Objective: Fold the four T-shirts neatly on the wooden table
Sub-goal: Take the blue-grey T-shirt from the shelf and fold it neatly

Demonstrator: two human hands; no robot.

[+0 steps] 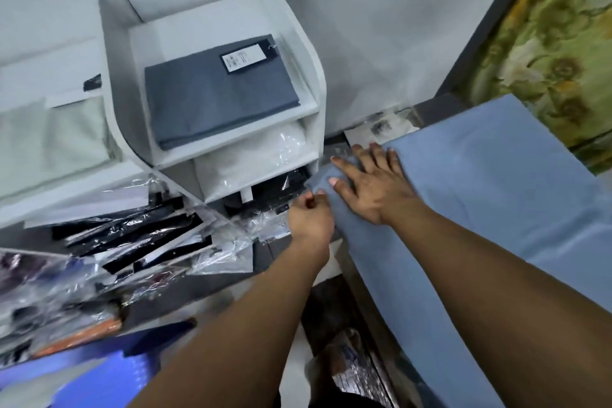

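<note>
A light blue T-shirt (490,195) lies spread flat on the right, its left end reaching toward the white shelf unit. My right hand (371,182) rests flat on that left end with fingers spread. My left hand (311,215) pinches the shirt's edge at the corner just left of the right hand. A darker blue folded T-shirt (215,99) with a black tag lies on the top shelf. The table surface under the shirt is hidden.
A white shelf unit (311,53) stands left of the shirt, with a bagged white garment (251,159) on its lower shelf. Several plastic-wrapped dark garments (132,242) lie piled at lower left. A green floral cloth (549,43) hangs at the right. A pale green fabric (53,142) sits at far left.
</note>
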